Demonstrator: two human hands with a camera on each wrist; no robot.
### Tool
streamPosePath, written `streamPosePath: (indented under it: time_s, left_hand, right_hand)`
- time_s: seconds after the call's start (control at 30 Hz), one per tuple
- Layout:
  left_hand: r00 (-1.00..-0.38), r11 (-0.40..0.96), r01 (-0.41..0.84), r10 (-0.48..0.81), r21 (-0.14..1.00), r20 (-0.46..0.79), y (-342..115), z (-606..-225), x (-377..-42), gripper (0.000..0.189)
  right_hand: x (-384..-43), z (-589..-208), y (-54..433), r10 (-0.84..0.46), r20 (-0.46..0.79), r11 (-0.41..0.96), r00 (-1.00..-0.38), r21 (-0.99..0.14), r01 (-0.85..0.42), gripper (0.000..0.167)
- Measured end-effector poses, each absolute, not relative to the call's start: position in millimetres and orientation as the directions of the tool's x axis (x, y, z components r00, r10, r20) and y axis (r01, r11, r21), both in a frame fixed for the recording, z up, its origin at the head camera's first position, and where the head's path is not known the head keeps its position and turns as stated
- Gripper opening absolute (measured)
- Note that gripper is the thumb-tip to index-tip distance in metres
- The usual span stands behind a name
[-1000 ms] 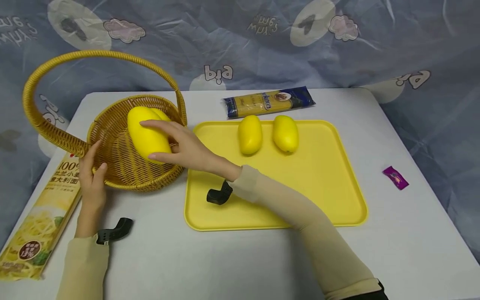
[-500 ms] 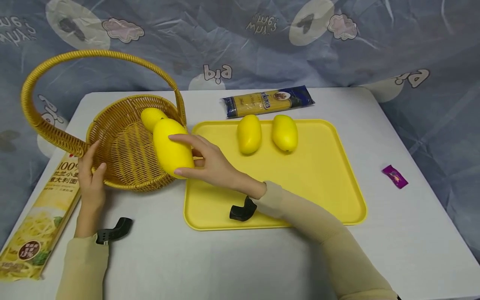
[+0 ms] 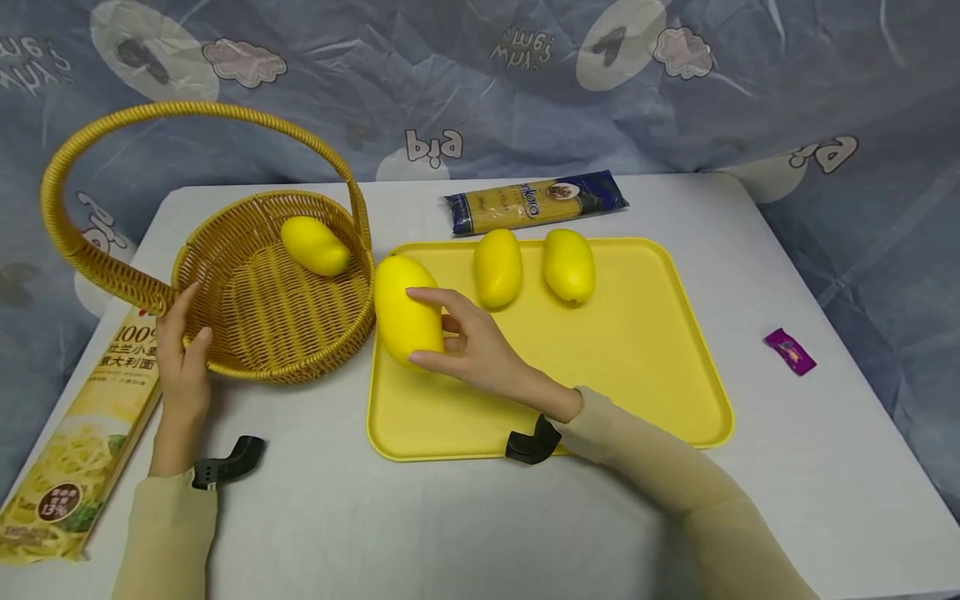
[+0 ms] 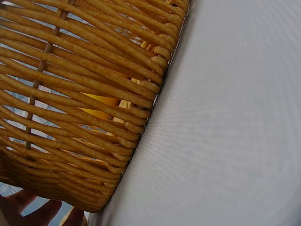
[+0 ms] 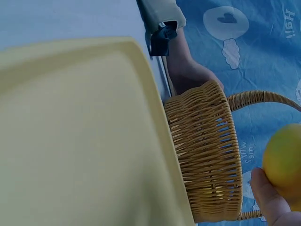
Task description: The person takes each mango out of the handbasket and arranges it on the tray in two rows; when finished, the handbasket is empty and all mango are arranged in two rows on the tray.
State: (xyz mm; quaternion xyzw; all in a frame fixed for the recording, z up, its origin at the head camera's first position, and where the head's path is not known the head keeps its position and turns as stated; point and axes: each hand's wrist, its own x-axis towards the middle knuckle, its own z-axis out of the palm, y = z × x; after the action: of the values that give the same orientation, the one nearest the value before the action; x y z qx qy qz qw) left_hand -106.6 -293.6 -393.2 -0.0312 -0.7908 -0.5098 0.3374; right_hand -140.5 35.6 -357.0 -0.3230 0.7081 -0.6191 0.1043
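My right hand (image 3: 480, 348) grips a yellow mango (image 3: 408, 310) between thumb and fingers, over the left end of the yellow tray (image 3: 600, 392). In the right wrist view that mango (image 5: 284, 160) shows a greenish tint beside my thumb. My left hand (image 3: 183, 358) holds the near-left rim of the wicker basket (image 3: 292, 371), close below the foot of its tall handle. One mango (image 3: 315, 247) lies inside the basket against its right wall. On the tray's far side, two more mangoes (image 3: 498, 268) sit side by side.
Behind the tray lies a blue-and-yellow pasta packet (image 3: 536, 204). A larger pasta packet (image 3: 82, 442) lies at the left, partly under my left hand and the basket. A small purple wrapped sweet (image 3: 791, 351) is at the right. A patterned cloth (image 3: 480, 92) hangs behind the table.
My right hand has carried the mango out of the basket, rightward and nearer to me, over the tray. The mango left in the basket shows fully now. My left hand has stayed put.
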Motion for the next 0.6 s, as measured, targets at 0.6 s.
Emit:
streamPosePath:
  time_s: [0.6]
  left_hand:
    - [-0.775,0.471,0.384,-0.303,0.795,0.554,-308.7,-411.3,-115.4,0.048]
  right_hand:
    - [-126.1,-378.6,88.1,-0.483,0.105,0.266,-0.869,-0.928,-0.26,0.067]
